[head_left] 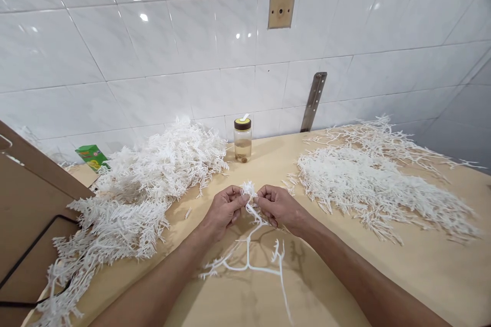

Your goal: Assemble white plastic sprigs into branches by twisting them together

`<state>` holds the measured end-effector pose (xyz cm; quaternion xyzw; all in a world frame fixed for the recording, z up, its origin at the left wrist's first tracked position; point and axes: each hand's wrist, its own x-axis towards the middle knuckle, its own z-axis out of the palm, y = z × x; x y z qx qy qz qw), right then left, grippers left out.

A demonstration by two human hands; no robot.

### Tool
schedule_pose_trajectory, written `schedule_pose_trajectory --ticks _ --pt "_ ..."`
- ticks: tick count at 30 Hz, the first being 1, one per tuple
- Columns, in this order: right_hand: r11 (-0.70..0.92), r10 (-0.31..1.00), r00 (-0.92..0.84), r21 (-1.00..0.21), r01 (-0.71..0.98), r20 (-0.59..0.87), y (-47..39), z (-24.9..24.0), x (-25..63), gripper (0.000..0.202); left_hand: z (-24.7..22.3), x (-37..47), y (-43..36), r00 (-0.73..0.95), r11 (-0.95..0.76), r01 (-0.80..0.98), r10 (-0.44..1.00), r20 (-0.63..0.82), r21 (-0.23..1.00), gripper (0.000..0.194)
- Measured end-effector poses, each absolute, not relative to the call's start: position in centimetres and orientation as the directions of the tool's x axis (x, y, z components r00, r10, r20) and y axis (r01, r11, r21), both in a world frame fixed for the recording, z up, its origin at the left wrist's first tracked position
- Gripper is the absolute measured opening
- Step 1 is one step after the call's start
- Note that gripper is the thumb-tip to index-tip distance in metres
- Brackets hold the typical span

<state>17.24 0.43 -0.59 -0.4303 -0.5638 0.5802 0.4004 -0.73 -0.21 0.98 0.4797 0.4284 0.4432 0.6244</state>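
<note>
I have the left hand (226, 210) pinched closed, thumb and fingers gripping the tufted end of a white branched piece (248, 254). My right hand (279, 208) is pinched too, thumb against bent finger, at the right edge of that same tuft; the exact strand between those fingertips is too fine for me to make out. The piece sits at the centre of the frame, tuft uppermost, its stem running down into the lower centre and forking left and right, with one long thin strand trailing to the bottom edge.

Beneath it I see the pale wooden table (268, 163). Left of the hands, a big frilly white heap (164, 168) spreads from mid-left down to the lower left corner. At mid-right lies a flatter pile of short white bits (356, 179), with thin bare branches (383, 135) behind it. Just above the hands stands a capped jar (243, 149), part filled with yellowish liquid.

Farther out, I get a green box (92, 157) at mid-left, a brown panel (34, 214) on the left edge, a perforated metal strip (313, 102) leaning right of centre, and a wall plate (281, 10) on the white tiled wall (153, 36) up top.
</note>
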Motion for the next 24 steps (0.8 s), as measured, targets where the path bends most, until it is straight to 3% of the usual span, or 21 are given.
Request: schedule_pose_trajectory --ticks 13,24 --pt "-0.005 0.911 -0.411 -0.999 -0.054 0.017 0.12 0.17 17.40 0.033 0.31 -0.65 0.35 0.143 0.095 -0.137 0.987 -0.075 0.986 0.047" --pt "-0.033 0.943 -0.331 -0.992 -0.120 0.009 0.69 -0.28 17.72 0.035 0.34 -1.18 0.50 0.262 0.175 -0.208 0.958 -0.118 0.962 0.043"
